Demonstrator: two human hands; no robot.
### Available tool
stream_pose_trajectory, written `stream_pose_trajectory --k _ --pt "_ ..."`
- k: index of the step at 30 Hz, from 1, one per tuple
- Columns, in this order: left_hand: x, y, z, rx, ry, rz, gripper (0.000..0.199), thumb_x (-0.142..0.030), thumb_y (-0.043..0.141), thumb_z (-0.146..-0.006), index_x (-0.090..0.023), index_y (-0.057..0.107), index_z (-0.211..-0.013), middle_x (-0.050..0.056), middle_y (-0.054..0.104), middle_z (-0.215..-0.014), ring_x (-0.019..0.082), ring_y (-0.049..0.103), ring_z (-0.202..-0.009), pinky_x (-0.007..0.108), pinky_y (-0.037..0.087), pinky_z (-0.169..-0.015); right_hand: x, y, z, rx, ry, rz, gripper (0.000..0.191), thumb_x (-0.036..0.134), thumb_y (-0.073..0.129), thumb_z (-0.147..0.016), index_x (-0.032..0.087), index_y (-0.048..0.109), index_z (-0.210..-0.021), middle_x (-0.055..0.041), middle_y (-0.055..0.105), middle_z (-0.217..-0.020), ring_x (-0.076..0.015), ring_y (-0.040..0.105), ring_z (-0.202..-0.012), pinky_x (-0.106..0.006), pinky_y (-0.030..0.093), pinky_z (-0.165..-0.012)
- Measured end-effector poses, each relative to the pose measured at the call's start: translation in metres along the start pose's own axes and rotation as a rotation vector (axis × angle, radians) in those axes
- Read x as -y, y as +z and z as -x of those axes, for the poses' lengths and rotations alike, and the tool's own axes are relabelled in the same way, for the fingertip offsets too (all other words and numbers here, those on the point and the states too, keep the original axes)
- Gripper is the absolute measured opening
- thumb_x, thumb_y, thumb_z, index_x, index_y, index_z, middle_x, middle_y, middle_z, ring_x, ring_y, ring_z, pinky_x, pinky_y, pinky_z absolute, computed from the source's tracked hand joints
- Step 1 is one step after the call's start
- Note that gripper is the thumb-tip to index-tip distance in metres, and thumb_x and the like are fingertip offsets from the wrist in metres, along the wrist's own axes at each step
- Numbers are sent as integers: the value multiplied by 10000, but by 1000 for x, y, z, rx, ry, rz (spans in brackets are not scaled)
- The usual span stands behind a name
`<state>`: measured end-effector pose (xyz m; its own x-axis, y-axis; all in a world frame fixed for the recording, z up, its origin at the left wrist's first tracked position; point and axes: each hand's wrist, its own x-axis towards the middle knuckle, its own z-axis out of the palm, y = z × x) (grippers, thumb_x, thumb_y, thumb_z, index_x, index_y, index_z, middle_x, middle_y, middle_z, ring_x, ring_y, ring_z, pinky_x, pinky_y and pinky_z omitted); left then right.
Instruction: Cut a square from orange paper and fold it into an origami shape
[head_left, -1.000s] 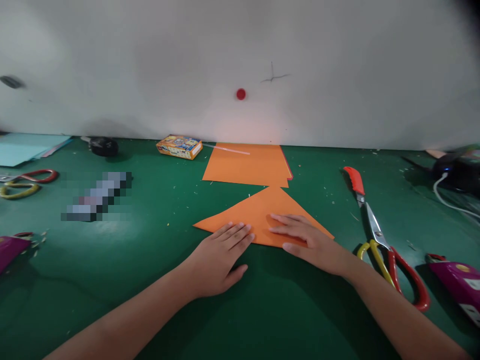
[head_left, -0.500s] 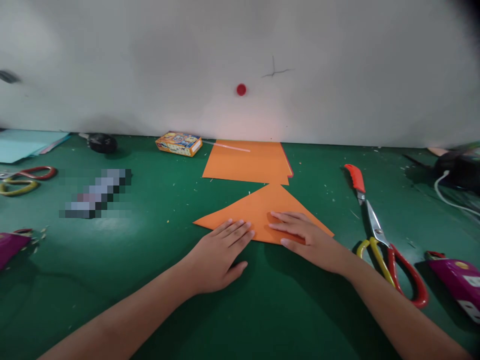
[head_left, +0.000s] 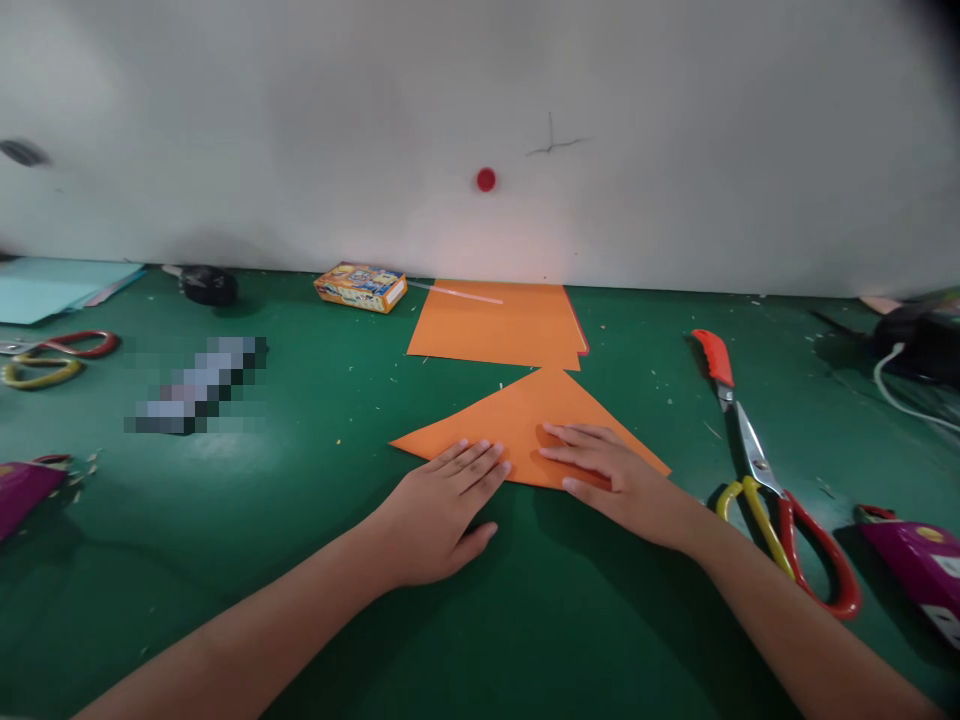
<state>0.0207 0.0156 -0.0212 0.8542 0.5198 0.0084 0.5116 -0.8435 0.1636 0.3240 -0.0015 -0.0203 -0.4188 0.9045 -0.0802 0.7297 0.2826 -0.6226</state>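
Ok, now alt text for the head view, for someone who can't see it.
The left hand and right hand rest on an orange paper triangle on a green table. Orange sheets and a small box lie beyond; scissors lie to the right.

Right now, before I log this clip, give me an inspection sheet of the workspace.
Surface: green table, scattered with small scraps
Job's things: triangular orange paper; flat orange sheets beyond
Clutter: right scissors, left scissors, red-handled tool, small patterned box, pixelated object
Hands: left hand and right hand on the triangular paper, fingers extended
Cables: white cable, far right
Surroundings: pale wall, round red spot
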Motion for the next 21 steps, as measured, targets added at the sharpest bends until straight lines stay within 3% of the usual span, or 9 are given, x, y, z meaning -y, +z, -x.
stream_pose_trajectory --k 8,21 --pt "1 3 1 -37 4 8 644 -404 429 -1043 -153 276 -1615 128 269 -1682 274 236 -1563 445 189 -1295 1 1 0 -15 -11 6 440 480 499 -1023 394 584 -1446 48 392 -1641 -289 279 -1546 -590 326 -1226" --pt "-1 -2 -1 36 -2 -14 633 -421 390 -1055 -110 312 -1601 142 242 -1682 284 226 -1565 463 184 -1291 1 3 1 -25 -8 27 445 471 496 -1025 372 580 -1451 46 385 -1647 -272 269 -1549 -560 314 -1239"
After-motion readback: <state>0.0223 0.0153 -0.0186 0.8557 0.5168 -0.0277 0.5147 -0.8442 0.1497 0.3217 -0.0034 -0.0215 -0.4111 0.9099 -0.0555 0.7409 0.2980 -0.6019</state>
